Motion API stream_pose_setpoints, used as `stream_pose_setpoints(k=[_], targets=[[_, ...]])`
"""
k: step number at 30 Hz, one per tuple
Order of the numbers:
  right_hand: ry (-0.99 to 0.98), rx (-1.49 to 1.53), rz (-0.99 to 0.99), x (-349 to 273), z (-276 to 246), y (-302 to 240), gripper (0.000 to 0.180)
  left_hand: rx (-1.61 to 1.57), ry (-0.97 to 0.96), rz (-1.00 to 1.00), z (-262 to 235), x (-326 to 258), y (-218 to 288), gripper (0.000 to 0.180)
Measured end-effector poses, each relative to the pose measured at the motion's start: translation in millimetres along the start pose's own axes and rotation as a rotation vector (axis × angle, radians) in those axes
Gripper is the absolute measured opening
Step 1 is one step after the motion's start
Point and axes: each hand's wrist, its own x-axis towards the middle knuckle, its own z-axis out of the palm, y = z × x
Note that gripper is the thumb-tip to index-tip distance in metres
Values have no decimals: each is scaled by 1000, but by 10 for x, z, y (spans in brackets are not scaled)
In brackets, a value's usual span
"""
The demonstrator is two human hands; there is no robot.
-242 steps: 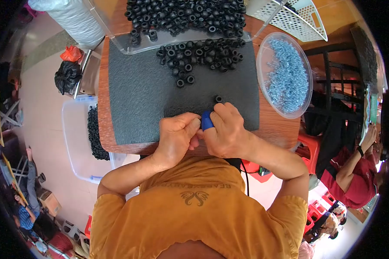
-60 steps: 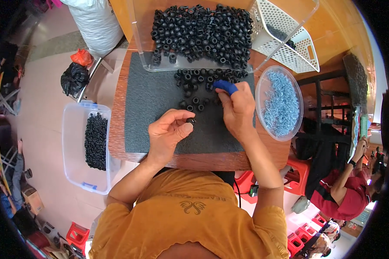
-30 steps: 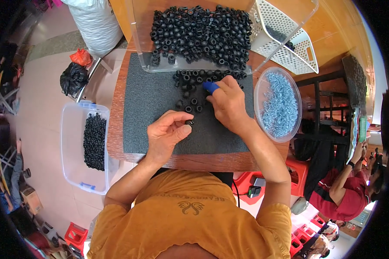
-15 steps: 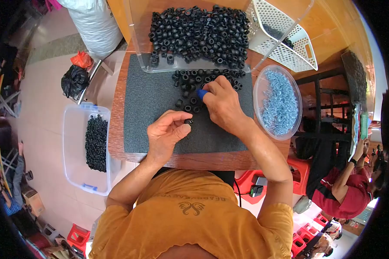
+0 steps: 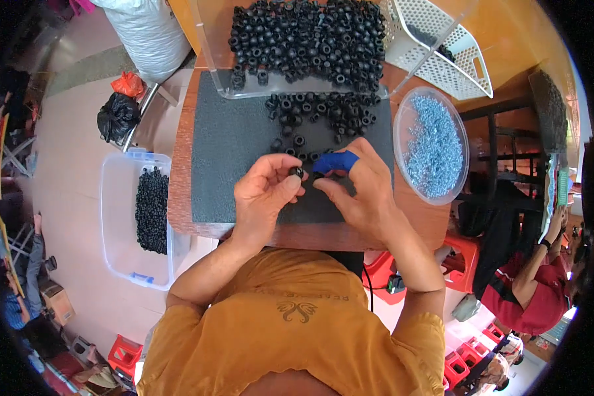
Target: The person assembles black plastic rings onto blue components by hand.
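Over the dark grey mat (image 5: 221, 158), my left hand (image 5: 261, 191) pinches a small round black part (image 5: 297, 171) between thumb and fingertips. Close beside it is my right hand (image 5: 369, 191), a blue cover (image 5: 336, 162) on one finger, its thumb and finger pinching another small black piece (image 5: 319, 175). The two pieces are near each other but apart. Beyond my hands, loose black ring-like parts (image 5: 300, 140) lie scattered on the mat. Behind them stands a clear bin (image 5: 277, 90) heaped with similar black parts.
A round clear tub (image 5: 465, 165) of small shiny bluish pieces sits at the table's right. A white perforated basket (image 5: 475, 79) stands behind it. On the left, below the table, is a clear box (image 5: 119, 244) with black parts. A co-worker in red (image 5: 528, 297) is at the far right.
My right hand has come back from the loose parts toward my left hand, now with a black piece in its fingertips. My left hand has moved slightly right, still pinching its part.
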Motion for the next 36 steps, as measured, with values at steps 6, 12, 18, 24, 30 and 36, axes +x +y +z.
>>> stream_pose_setpoints(k=[6, 12, 18, 24, 30, 36], targets=[[37, 2, -55, -77, 17, -88, 30, 22, -23, 64, 231, -27, -6, 22], [41, -124, -87, -148, 65, -137, 33, 33, 1, 26, 258, -57, 12, 22], [223, 80, 147, -185, 132, -211, 29, -182, 52, -41, 258, -40, 18, 21], [375, 187, 287, -263, 228, -254, 28, -245, 93, 8, 291, -74, 17, 21], [338, 834, 706, -224, 179, -407, 14, 35, 110, 289, 308, -153, -85, 25], [415, 931, 667, -285, 254, -321, 12, 174, 86, 372, 259, -165, -173, 28]])
